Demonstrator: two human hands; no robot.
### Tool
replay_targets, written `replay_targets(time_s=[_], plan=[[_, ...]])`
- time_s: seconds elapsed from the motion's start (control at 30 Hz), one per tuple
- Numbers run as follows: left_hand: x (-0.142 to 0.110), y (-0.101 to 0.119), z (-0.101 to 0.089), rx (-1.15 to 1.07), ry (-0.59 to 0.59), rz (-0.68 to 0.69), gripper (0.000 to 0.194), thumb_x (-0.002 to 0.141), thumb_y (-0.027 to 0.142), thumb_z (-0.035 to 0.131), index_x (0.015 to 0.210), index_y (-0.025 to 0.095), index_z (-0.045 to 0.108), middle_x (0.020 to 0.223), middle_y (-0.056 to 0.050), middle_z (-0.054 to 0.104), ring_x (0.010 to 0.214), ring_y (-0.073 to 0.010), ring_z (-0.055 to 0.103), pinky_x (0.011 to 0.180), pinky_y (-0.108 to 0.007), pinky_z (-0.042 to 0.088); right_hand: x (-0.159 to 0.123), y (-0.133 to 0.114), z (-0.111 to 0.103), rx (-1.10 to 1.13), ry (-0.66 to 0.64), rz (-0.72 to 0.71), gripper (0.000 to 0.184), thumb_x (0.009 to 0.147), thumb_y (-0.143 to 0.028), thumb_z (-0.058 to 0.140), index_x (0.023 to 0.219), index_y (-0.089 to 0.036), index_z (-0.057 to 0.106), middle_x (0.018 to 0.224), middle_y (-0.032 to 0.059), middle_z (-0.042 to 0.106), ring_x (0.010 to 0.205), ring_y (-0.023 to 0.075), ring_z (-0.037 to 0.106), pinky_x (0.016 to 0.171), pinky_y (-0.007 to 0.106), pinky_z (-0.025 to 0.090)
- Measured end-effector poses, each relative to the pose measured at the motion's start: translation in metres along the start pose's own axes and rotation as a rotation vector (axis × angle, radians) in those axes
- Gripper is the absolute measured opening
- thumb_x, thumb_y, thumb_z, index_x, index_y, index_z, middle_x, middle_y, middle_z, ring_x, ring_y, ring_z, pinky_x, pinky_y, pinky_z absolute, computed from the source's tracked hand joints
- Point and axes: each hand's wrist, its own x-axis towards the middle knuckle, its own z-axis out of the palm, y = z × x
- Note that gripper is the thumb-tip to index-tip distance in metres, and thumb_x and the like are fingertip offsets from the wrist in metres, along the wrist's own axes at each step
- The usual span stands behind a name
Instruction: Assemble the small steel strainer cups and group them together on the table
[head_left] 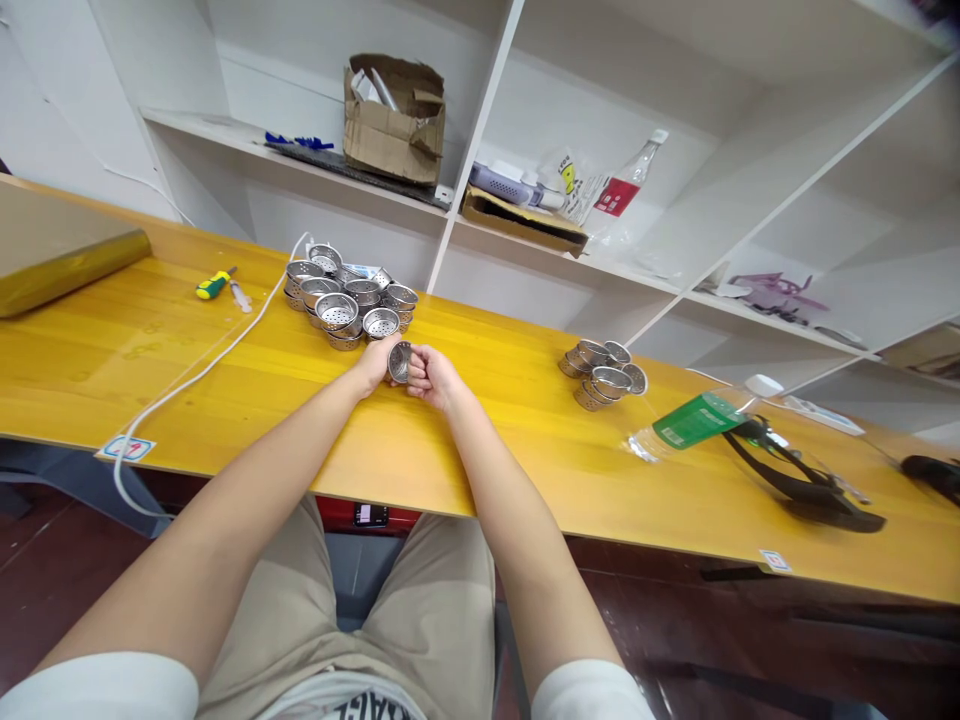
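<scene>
Between my two hands is a small perforated metal cup, tilted so that its open mouth faces me. My left hand closes round its left side, and my right hand has its fingers curled against the right rim. Just beyond my left hand stands a large cluster of similar perforated cups, several of them stacked in one another. A smaller group of the same cups sits farther right on the wooden table.
A green-labelled bottle and a black strap-like object lie at the right. On the left are a screwdriver and a white cable running over the table edge. White shelves stand behind.
</scene>
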Motion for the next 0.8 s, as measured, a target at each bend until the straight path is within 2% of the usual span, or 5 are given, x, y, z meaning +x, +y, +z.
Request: replay_targets(time_s=[0.13, 0.3, 0.4, 0.67, 0.8], plan=[[0.0003, 0.0007, -0.0007, 0.011, -0.008, -0.006, 0.05, 0.092, 0.059, 0.057, 0.07, 0.015, 0.064, 0.051, -0.006, 0.063, 0.035, -0.0146, 0.052, 0.034, -0.025, 0.031, -0.0011, 0.0005, 0.0002, -0.015, 0.004, -0.003, 0.047, 0.103, -0.04, 0.043, 0.063, -0.024, 0.023, 0.042, -0.0107, 0.026, 0.035, 0.0069, 0.01, 0.037, 0.02, 0.019], [0.0003, 0.0017, -0.0003, 0.019, -0.011, -0.018, 0.057, 0.09, 0.066, 0.057, 0.068, 0.015, 0.064, 0.053, -0.008, 0.065, 0.035, -0.0151, 0.053, 0.033, -0.025, 0.031, -0.0033, 0.001, 0.0007, -0.029, -0.01, -0.028, 0.048, 0.107, -0.036, 0.035, 0.062, -0.023, 0.024, 0.042, -0.0099, 0.026, 0.034, 0.0067, 0.01, 0.037, 0.02, 0.017], [-0.0006, 0.0018, 0.0004, 0.02, -0.018, -0.008, 0.054, 0.091, 0.062, 0.056, 0.067, 0.015, 0.064, 0.053, -0.008, 0.065, 0.035, -0.0147, 0.053, 0.033, -0.024, 0.032, -0.0029, 0.0008, -0.0004, -0.037, -0.008, -0.032, 0.048, 0.107, -0.035, 0.034, 0.061, -0.024, 0.025, 0.042, -0.0097, 0.026, 0.034, 0.0071, 0.01, 0.037, 0.02, 0.017], [-0.0013, 0.0022, 0.0008, 0.039, -0.005, -0.012, 0.054, 0.093, 0.061, 0.055, 0.064, 0.016, 0.062, 0.048, -0.007, 0.061, 0.035, -0.015, 0.051, 0.035, -0.025, 0.033, -0.0021, 0.0037, 0.0004, -0.058, 0.016, -0.086, 0.049, 0.102, -0.044, 0.047, 0.063, -0.024, 0.027, 0.043, -0.0111, 0.026, 0.035, 0.0061, 0.012, 0.038, 0.02, 0.022], [0.0006, 0.003, -0.0008, 0.01, -0.029, -0.021, 0.056, 0.093, 0.064, 0.053, 0.067, 0.016, 0.062, 0.051, -0.007, 0.062, 0.038, -0.0149, 0.053, 0.036, -0.025, 0.033, -0.0027, 0.0065, 0.0018, -0.206, 0.124, -0.225, 0.045, 0.092, -0.051, 0.064, 0.065, -0.024, 0.039, 0.05, -0.0089, 0.043, 0.036, 0.0058, 0.023, 0.04, 0.022, 0.025]])
